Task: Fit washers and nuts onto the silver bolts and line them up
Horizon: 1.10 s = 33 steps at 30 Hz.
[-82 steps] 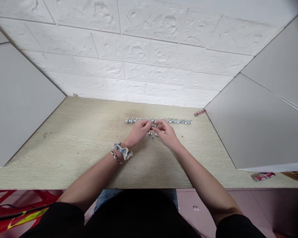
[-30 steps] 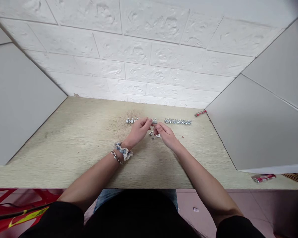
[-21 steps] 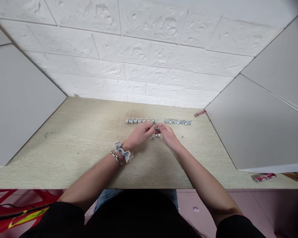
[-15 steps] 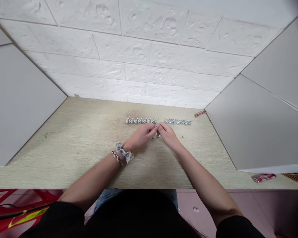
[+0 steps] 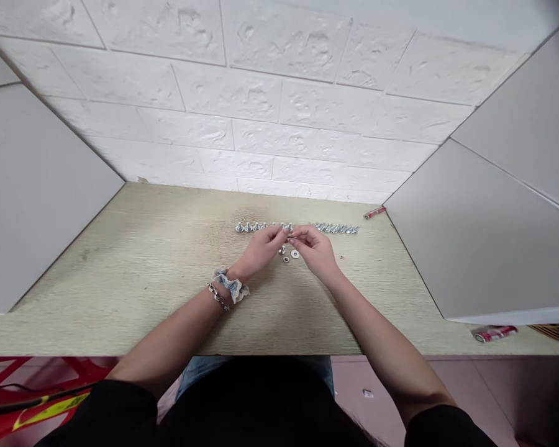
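My left hand [image 5: 264, 248] is closed in a pinch, its fingertips by those of my right hand [image 5: 314, 248], also pinched. A small metal piece [image 5: 290, 236] shows between the fingertips, partly covered, its kind unclear. Just below my left fingers is a small shiny metal part [image 5: 282, 251]; whether it rests on the table I cannot tell. A flat washer [image 5: 295, 254] and a nut-like ring [image 5: 286, 259] lie below the hands. Behind my left hand runs a row of upright bolts with washers [image 5: 248, 228], partly hidden. More bolts [image 5: 338, 228] lie in a row behind my right hand.
The wooden table [image 5: 168, 292] meets a white brick-patterned wall [image 5: 256, 136]. Grey panels stand at the left [image 5: 41, 186] and right [image 5: 494, 236]. One red battery [image 5: 375, 213] lies at the back right, another [image 5: 494, 334] near the front right edge. A tiny reddish scrap [image 5: 341, 257] lies right of my hand.
My fingertips have drawn slightly apart, and the right hand has risen a little. The washer beneath is now fully visible, and the shiny part below my left fingers has come into view.
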### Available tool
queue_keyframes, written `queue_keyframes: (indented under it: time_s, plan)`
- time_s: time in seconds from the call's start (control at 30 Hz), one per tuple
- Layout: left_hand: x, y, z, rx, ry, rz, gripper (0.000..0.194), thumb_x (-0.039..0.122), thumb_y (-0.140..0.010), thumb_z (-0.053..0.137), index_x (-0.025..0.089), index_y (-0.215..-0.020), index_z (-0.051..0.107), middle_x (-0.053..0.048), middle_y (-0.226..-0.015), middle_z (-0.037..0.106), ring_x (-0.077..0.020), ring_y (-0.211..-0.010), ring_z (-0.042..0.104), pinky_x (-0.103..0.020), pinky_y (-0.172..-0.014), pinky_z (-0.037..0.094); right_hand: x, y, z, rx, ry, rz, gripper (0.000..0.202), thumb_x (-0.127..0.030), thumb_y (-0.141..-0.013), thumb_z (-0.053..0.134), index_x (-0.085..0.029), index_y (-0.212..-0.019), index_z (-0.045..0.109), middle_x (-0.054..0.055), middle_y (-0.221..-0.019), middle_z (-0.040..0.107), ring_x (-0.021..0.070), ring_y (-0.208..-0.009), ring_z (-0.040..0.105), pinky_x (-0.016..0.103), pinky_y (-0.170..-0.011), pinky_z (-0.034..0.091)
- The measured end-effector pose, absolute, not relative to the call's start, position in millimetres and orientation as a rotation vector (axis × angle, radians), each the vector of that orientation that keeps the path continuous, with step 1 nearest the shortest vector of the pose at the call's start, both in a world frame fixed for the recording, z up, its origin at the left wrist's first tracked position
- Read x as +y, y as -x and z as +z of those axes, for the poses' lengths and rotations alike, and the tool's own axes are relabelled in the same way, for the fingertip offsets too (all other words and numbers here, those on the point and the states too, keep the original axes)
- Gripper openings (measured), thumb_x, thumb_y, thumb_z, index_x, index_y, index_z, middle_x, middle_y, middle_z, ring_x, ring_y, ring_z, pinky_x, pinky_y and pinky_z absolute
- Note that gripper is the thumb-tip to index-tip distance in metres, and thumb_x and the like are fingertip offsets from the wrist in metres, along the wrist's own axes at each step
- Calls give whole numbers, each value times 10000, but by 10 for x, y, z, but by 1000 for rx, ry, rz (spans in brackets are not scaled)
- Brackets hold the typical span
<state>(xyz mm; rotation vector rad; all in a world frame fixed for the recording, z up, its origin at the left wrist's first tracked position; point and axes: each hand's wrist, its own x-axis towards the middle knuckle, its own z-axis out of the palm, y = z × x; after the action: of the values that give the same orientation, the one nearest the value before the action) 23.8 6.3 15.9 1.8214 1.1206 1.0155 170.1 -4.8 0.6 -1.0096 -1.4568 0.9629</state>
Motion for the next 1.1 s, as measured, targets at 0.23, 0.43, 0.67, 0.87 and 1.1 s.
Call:
queue_keyframes:
  time_s: [0.23,0.43,0.67,0.87,1.1]
  plan:
    - [83,-215,162,1173,-1658,1144,333,377,-846,420,168,-590,467,22,-585,496,-104,-571,458,-236,-575,345,-70,-1741,92,-1576,1033,840,144,-345,-731,624,-202,-735,642,48,-906,590,156,-880,563,271,-678,471]
    - [52,-207,213,1091,-1745,1173,328,379,-856,421,170,-608,469,27,-589,463,-106,-589,441,-240,-596,343,-72,-1777,118,-1701,1122,934,327,-491,-799,509,-194,-771,642,36,-803,611,167,-830,554,286,-707,431]
    - [30,-210,231,1071,-1873,1050,328,344,-864,395,167,-590,435,25,-578,440,-106,-577,417,-242,-572,324,-79,-1770,99,-1604,1139,1119,459,-610,-781,444,-174,-769,585,25,-763,592,129,-698,537,259,-658,418]
    - [22,-224,196,1019,-1935,978,319,327,-859,401,171,-583,375,37,-566,389,-95,-549,366,-236,-536,280,-56,-1765,31,-1549,1191,1169,519,-654,-785,381,-178,-606,485,-13,-546,461,110,-553,448,250,-556,363]
    - [35,-224,193,1035,-1947,957,322,311,-855,398,172,-567,355,39,-552,378,-95,-543,358,-237,-532,269,-46,-1760,27,-1532,1230,1148,494,-655,-768,412,-187,-618,458,-32,-545,430,98,-528,420,241,-537,346]
